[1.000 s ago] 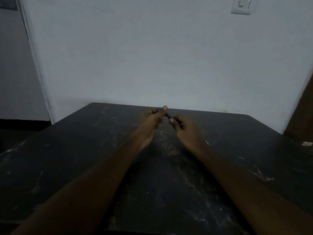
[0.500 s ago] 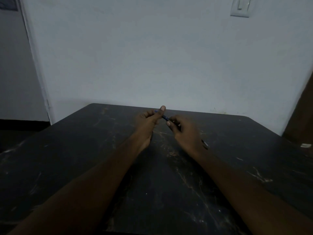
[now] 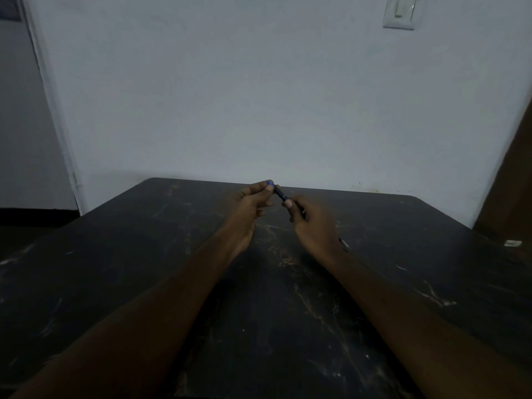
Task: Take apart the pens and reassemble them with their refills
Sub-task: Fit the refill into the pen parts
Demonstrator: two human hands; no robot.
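Pen: dark pen with a blue end, held in the air above the far half of the dark table, slanting from upper left down to lower right between the two hands.
Left hand: left hand pinches the blue end of the pen between thumb and fingertips, the other fingers curled in.
Right hand: right hand is closed round the lower part of the barrel, thumb tip laid on the pen near its middle; most of that part is hidden inside the fist.
Other item: a thin dark piece with a pale tip lies on the table just beside the right wrist; too small and dim to say whether it is a refill or a second pen.
Far right edge: a small pale object lies there, well apart from the hands.
Step in hand: probably working the blue end piece at its joint with the barrel; whether it is coming off or going on cannot be told.
Next move: likely a twist or straight pull of the two hands against each other along the pen's axis, with a firm grip so small parts do not drop onto the dark top.
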